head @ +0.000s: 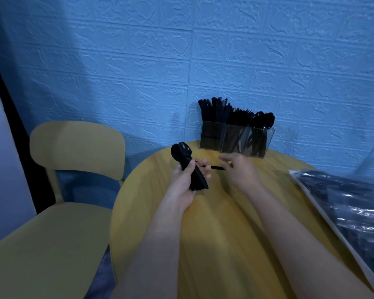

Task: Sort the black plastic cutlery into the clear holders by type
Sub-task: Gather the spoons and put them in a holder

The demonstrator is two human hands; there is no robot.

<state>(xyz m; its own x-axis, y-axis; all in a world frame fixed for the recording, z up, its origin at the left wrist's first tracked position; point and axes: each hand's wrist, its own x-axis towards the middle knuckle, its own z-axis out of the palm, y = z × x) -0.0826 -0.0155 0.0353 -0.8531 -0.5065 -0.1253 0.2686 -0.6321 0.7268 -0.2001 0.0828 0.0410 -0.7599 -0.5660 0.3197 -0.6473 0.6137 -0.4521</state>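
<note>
We see two bare forearms, no sleeves reaching into view. The left hand [185, 180] and right hand [241, 169] carry no gloves, rings, watch or bands.

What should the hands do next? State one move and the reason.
Probably the right hand should draw the single black piece that it pinches clear of the bundle of spoons gripped by the left hand; its type is unclear, so its holder cannot yet be chosen.
</note>
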